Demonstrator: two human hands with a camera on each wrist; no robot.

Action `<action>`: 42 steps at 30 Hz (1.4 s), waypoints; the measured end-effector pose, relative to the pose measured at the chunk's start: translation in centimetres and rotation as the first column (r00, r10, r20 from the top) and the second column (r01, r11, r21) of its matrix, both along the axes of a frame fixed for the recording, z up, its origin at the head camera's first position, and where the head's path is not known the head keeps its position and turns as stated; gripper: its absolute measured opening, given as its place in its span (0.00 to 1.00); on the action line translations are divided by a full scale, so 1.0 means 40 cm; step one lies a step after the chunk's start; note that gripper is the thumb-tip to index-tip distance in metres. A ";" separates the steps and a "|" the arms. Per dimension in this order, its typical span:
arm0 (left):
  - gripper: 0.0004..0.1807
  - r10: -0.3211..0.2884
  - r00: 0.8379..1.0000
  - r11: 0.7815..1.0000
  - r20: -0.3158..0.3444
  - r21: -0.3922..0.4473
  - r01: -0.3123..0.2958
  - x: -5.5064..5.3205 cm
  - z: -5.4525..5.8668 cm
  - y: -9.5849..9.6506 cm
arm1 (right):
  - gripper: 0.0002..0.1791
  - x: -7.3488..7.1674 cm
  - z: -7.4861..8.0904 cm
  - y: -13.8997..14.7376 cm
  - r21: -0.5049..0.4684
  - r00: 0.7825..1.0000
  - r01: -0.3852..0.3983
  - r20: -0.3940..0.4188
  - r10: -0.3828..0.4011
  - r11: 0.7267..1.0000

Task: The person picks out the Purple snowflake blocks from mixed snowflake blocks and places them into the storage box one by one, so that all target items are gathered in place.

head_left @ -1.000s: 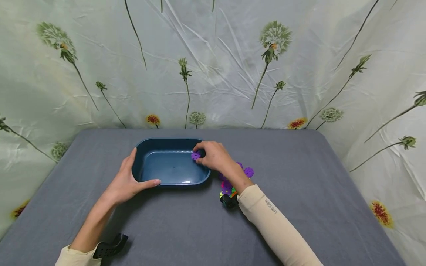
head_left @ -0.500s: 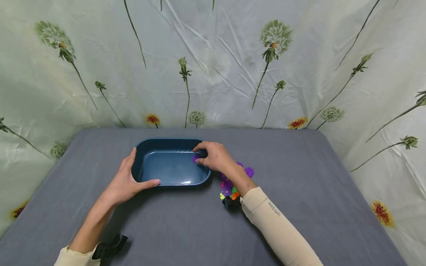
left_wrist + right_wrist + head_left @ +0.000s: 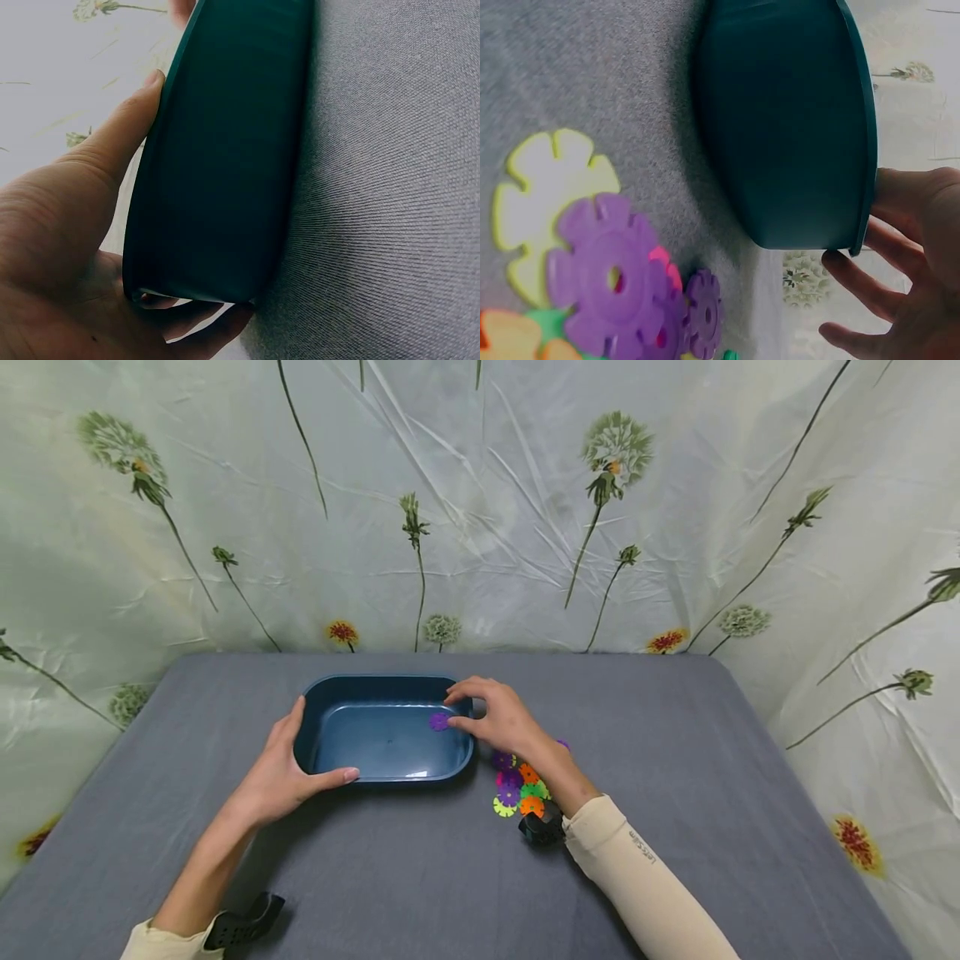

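Observation:
A blue plastic basin [image 3: 375, 739] stands on the grey cloth. My left hand [image 3: 273, 772] grips its left end, thumb along the front rim and fingers round the side. Inside the basin, toward its right end, lies a purple snowflake-shaped plastic disc [image 3: 438, 721]. Over the right rim hovers my right hand [image 3: 502, 718], thumb and fingers spread apart, the thumb tip beside that disc. Notched discs in orange, green, yellow and pink lie heaped right of the basin, partly under my right forearm; a purple disc [image 3: 611, 274] shows large in the right wrist view.
Grey cloth [image 3: 420, 877] covers the table. A pale curtain [image 3: 495, 527] printed with dandelions hangs right behind its back edge. Dark straps with small devices sit on both wrists, the right one close to the heaped discs.
My right hand has let go of the purple disc, which now lies in the basin. The hand has drawn back to the right, uncovering more of the heap. My left hand stays put.

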State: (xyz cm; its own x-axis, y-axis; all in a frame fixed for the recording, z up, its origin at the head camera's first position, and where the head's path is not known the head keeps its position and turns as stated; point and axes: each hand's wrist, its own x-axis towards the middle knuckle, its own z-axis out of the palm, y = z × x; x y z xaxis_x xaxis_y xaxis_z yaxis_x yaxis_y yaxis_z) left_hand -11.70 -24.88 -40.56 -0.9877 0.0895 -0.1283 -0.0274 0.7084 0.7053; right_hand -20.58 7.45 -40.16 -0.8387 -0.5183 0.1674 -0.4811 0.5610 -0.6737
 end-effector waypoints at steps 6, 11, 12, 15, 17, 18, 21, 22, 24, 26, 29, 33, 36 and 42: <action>0.78 0.001 1.000 1.000 -0.009 0.012 -0.001 0.001 0.001 0.003 | 0.16 0.011 -0.005 0.015 -0.060 0.999 0.027 -0.019 -0.029 0.998; 0.78 0.005 1.000 1.000 -0.008 0.008 -0.005 0.002 0.001 0.002 | 0.17 0.020 -0.006 0.029 -0.113 0.998 0.055 -0.011 -0.056 0.992; 0.78 0.005 1.000 1.000 -0.009 0.009 -0.005 0.002 0.001 0.001 | 0.17 0.022 -0.006 0.033 -0.116 0.998 0.057 -0.009 -0.058 0.992; 0.78 0.004 1.000 1.000 -0.010 0.013 -0.004 0.002 -0.001 0.001 | 0.17 0.028 -0.006 0.042 -0.126 0.998 0.059 0.000 -0.060 0.990; 0.78 0.004 1.000 1.000 -0.010 0.013 -0.003 0.003 -0.001 0.000 | 0.17 0.030 -0.008 0.048 -0.137 0.998 0.060 0.000 -0.060 0.989; 0.78 0.004 1.000 1.000 -0.011 0.014 -0.003 0.003 -0.001 0.000 | 0.17 0.031 -0.007 0.050 -0.140 0.998 0.061 0.000 -0.061 0.988; 0.78 0.005 1.000 1.000 -0.011 0.011 -0.005 0.003 -0.001 0.001 | 0.16 0.033 -0.006 0.057 -0.146 0.998 0.068 -0.005 -0.069 0.987; 0.78 0.005 1.000 1.000 -0.010 0.010 -0.005 0.003 -0.001 0.001 | 0.16 0.034 -0.004 0.059 -0.149 0.997 0.071 -0.005 -0.072 0.986; 0.78 0.008 1.000 1.000 -0.008 0.009 -0.008 0.003 -0.001 0.002 | 0.15 0.036 -0.002 0.063 -0.148 0.997 0.077 -0.008 -0.079 0.986; 0.78 0.009 1.000 1.000 -0.007 0.008 -0.009 0.003 0.000 0.002 | 0.14 0.038 0.000 0.067 -0.150 0.996 0.087 -0.006 -0.089 0.985; 0.77 0.008 1.000 1.000 -0.005 0.006 -0.008 0.004 -0.001 0.002 | 0.14 0.042 -0.001 0.077 -0.156 0.995 0.095 -0.003 -0.097 0.983; 0.77 0.003 1.000 1.000 0.002 -0.001 -0.003 0.009 -0.003 0.000 | 0.14 0.049 -0.008 0.094 -0.155 0.995 0.103 0.024 -0.101 0.983; 0.77 0.001 1.000 1.000 0.005 -0.002 -0.001 0.012 -0.004 0.000 | 0.15 0.054 -0.016 0.107 -0.159 0.992 0.115 0.065 -0.106 0.980; 0.77 0.010 1.000 1.000 0.010 0.004 -0.010 0.008 -0.001 0.001 | 0.16 0.054 -0.023 0.127 -0.184 0.988 0.124 0.111 -0.105 0.975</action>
